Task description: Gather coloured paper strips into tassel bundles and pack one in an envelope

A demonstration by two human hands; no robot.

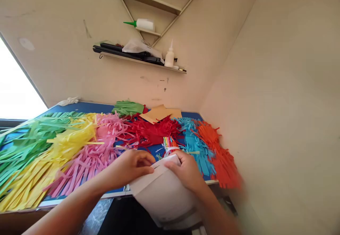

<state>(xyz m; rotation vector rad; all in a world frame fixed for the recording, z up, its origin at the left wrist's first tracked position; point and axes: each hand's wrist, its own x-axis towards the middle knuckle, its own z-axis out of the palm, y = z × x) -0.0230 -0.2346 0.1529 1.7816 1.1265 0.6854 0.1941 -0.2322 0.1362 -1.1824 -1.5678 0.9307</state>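
Note:
A pale, whitish paper piece (170, 196) with a folded top edge hangs over the table's front edge, in front of the dark lap. My right hand (187, 169) grips its upper right corner, thumb on the near face. At the upper left edge of the paper, my left hand (134, 167) has its fingers curled and its thumb pointing right; a gap shows between thumb and fingers. Just beyond the hands lies a small bundle of multicoloured strips (170, 143).
Fringed paper covers the blue table (92, 107): green (34, 139), yellow (66, 141), pink (92, 157), red (154, 130), blue (196, 144) and orange (223, 157). Tan paper (156, 113) lies at the back. A wall shelf holds a white bottle (169, 57).

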